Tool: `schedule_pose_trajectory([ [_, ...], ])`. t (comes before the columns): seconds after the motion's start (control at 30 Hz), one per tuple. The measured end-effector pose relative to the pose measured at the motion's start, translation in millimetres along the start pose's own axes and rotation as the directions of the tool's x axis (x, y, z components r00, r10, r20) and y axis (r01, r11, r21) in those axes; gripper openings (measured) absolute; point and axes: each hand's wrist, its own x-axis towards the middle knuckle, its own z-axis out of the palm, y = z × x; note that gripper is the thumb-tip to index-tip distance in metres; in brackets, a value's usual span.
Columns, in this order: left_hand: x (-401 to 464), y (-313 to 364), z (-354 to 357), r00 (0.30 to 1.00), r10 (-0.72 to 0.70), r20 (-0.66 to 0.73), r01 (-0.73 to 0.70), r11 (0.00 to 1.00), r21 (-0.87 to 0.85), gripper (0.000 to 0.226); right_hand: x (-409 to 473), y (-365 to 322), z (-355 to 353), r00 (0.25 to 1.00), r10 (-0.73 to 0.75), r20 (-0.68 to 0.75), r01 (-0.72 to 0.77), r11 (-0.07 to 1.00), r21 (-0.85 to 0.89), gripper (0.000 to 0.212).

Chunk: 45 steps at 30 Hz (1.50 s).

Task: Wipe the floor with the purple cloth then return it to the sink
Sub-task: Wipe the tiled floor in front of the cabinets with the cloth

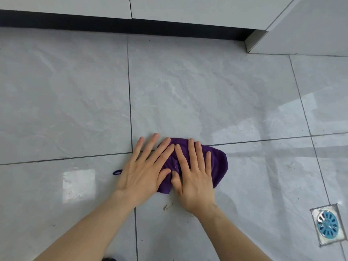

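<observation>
1. Position: the bunched purple microfibre cloth lies flat on the glossy grey marbled tile floor, straddling a dark grout line. Its small hanging loop pokes out on the left, just beside the left wrist edge.

2. Grip: neither hand grasps anything. The left hand and right hand both lie released, palms down, fingers spread and straight, thumbs nearly touching at the middle. The right hand sits fully on the cloth; the left covers its left part, with the outer fingers reaching onto bare tile.

3. Step in hand, as I read it: the wipe itself. The sink is not in view, so the return is not yet due.

4. Doing it well:
   - Keep weight through the palms, not the fingertips, so the cloth moves with the hands rather than sliding out from under them.
   - Bring the left hand further onto the fabric; fingers on bare tile do no work.
   - Small dark crumbs and specks lie just nearer the body than the cloth, between the wrists. Drawing the cloth back over them looks worthwhile.
   - Overlap strokes across the grout lines, where grit tends to lodge.

5. Watch: the square steel floor drain with blue slotted insert sits well apart, at lower right. Sweeping debris that way risks pushing it into the slots.

6. The pale cabinet fronts and black plinth bound the far edge.
</observation>
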Motion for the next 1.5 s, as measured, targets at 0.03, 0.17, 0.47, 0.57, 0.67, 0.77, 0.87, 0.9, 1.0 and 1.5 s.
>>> schedule_pose_trajectory([
  [0.03,1,-1,-1,1.000,0.019,-0.007,-0.019,1.000,-0.001,0.065,0,0,0,1.000,0.002,0.002,-0.002,1.000,0.002,0.068],
  [0.17,-10,-14,-6,0.992,-0.077,-0.100,0.064,0.991,-0.122,0.063,0,1,-4,1.000,-0.013,0.002,0.013,0.998,0.069,0.071],
  [0.47,-35,-52,11,0.923,-0.348,-0.163,0.306,0.923,-0.234,0.065,13,-69,6,0.956,0.288,-0.048,-0.289,0.957,-0.017,0.090],
  [0.57,-35,-52,12,0.917,-0.359,-0.172,0.318,0.920,-0.228,0.068,-18,-56,11,0.986,0.164,-0.007,-0.164,0.981,-0.100,0.080],
  [0.67,-35,-52,13,0.914,-0.363,-0.180,0.323,0.921,-0.219,0.070,-56,-37,14,0.997,0.041,0.062,-0.030,0.987,-0.159,0.077],
  [0.77,-34,-51,13,0.910,-0.368,-0.191,0.324,0.919,-0.223,0.069,-64,-20,11,0.995,-0.042,0.088,0.058,0.980,-0.188,0.077],
  [0.87,-35,-51,12,0.908,-0.368,-0.201,0.323,0.919,-0.224,0.069,-66,0,3,0.990,-0.120,0.077,0.132,0.974,-0.185,0.078],
  [0.9,-34,-51,12,0.908,-0.368,-0.199,0.324,0.920,-0.220,0.069,-69,9,2,0.992,-0.107,0.062,0.117,0.976,-0.185,0.079],
  [1.0,-34,-51,13,0.910,-0.369,-0.192,0.329,0.921,-0.208,0.070,-80,28,1,0.999,0.047,0.002,-0.046,0.986,-0.161,0.079],
  [1.5,-33,-50,14,0.903,-0.380,-0.200,0.339,0.917,-0.211,0.071,32,-70,14,0.942,0.314,-0.120,-0.320,0.947,-0.033,0.080],
])
